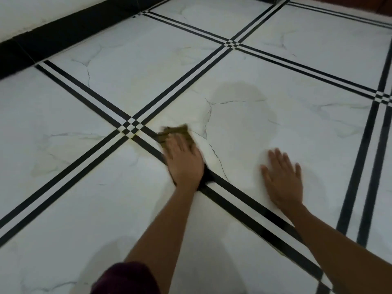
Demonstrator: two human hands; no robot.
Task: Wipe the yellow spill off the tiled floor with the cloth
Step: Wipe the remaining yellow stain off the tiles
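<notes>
A brownish-yellow cloth (pixel 176 132) lies on the white marble-look tiled floor (pixel 297 128) just right of a black-and-white stripe crossing. My left hand (pixel 184 160) presses flat on the cloth, covering its near half; hand and cloth are blurred. A faint yellowish smear (pixel 180 111) tints the tile beyond the cloth, and yellow traces sit in the grout at the crossing (pixel 131 126). A duller wet-looking patch (pixel 239 124) spreads to the right. My right hand (pixel 282 177) rests flat on the floor with fingers spread, holding nothing.
Black double stripes (pixel 244 198) run diagonally between the tiles. A black skirting and a pale wall (pixel 63 28) border the floor at the upper left. A dark maroon sleeve or knee (pixel 125 279) shows at the bottom edge.
</notes>
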